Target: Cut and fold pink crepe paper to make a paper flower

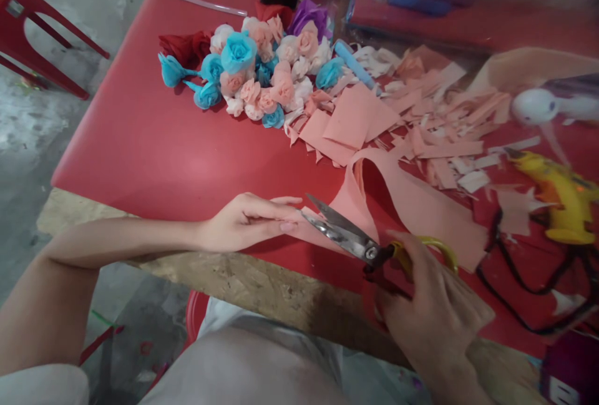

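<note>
From here I see the right hand (433, 308) closed round the scissors (346, 236), blades parted just beside the left hand (248, 221), which pinches one end of the pink paper (425, 205) over the red desk (154, 143); paper flowers (251, 90) lie beyond. Cutting looks in hand; the next snip calls for taut paper and a steady grip.
</note>
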A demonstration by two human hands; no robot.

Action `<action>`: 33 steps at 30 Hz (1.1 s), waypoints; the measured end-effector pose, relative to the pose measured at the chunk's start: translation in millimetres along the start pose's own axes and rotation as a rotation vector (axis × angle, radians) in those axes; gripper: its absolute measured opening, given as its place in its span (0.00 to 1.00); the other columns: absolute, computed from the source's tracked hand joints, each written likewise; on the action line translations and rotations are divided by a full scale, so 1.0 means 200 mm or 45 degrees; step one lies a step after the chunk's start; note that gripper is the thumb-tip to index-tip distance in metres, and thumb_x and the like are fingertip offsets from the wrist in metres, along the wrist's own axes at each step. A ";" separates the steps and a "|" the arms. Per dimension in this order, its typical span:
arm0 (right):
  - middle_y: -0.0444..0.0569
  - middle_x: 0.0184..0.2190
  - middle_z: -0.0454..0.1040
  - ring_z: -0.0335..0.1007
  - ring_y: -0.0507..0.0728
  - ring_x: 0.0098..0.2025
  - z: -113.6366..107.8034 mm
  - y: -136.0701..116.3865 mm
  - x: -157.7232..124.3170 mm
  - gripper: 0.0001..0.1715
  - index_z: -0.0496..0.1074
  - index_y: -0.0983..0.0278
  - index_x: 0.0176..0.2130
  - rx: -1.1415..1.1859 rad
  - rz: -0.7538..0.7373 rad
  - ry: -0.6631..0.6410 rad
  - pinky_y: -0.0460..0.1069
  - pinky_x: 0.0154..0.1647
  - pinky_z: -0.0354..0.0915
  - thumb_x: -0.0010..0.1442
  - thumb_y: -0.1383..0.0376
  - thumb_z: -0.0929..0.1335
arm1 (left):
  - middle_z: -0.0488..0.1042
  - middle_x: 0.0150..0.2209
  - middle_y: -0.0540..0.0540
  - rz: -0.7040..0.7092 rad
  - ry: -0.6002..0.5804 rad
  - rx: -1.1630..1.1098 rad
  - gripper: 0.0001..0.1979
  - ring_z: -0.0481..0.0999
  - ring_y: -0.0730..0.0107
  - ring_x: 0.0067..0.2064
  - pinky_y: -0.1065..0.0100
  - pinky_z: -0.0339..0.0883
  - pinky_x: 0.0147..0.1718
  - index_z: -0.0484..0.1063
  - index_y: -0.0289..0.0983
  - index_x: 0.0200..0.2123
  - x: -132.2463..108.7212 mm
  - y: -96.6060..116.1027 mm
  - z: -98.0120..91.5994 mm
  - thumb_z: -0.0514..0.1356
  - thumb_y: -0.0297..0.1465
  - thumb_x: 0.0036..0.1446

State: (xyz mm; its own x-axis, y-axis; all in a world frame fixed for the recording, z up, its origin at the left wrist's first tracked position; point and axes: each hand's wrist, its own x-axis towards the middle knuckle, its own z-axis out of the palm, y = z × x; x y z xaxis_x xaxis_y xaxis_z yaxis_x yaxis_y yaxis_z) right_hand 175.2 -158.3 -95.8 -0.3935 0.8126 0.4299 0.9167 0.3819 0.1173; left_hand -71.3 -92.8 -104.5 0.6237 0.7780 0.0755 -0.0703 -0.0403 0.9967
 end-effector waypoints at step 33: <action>0.50 0.24 0.75 0.71 0.54 0.23 0.00 -0.02 0.01 0.16 0.69 0.72 0.41 0.022 -0.001 0.067 0.46 0.23 0.60 0.51 0.73 0.62 | 0.79 0.37 0.51 0.022 0.275 -0.131 0.07 0.79 0.70 0.36 0.59 0.61 0.58 0.78 0.43 0.37 0.00 0.04 0.03 0.61 0.31 0.55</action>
State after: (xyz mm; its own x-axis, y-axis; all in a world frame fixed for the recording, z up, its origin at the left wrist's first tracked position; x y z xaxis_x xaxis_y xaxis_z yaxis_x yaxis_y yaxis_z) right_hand 171.0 -157.4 -94.7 -0.3893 0.7884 0.4764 0.9151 0.3902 0.1021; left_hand -67.6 -96.8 -95.5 0.4414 0.8943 0.0737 -0.1658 0.0006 0.9862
